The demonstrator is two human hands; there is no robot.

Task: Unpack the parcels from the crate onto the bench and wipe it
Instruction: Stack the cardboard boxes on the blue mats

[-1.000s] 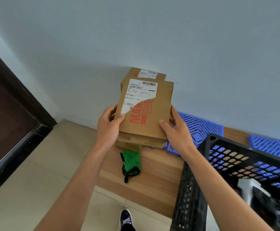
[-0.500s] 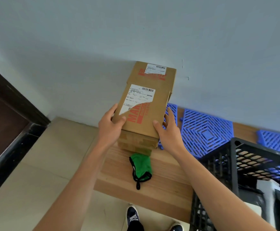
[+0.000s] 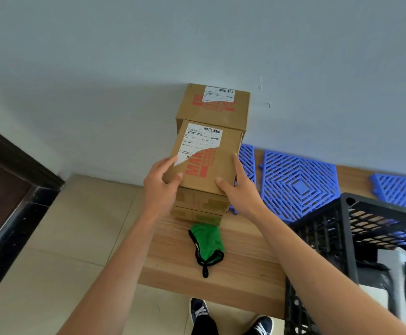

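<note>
A flat cardboard parcel (image 3: 211,163) with red print and a white label lies on top of a stack of similar boxes (image 3: 198,210) at the bench's left end. My left hand (image 3: 162,189) grips its near left corner and my right hand (image 3: 239,192) grips its near right corner. Behind it a taller stack of parcels (image 3: 214,110) stands against the wall. A green cloth with black trim (image 3: 206,243) lies on the wooden bench (image 3: 245,274) just in front of the stack. The black plastic crate (image 3: 330,238) stands at the right with dark and white parcels (image 3: 395,274) inside.
Blue plastic grid mats (image 3: 296,187) lie on the bench against the pale blue wall. A dark door frame (image 3: 8,189) stands at the left beside the tiled floor (image 3: 52,262). My shoes (image 3: 231,313) show below the bench's front edge.
Both hands lowered the parcel from in front of the rear stack down onto the near stack. The view shifted left, showing more of the blue mats and crate.
</note>
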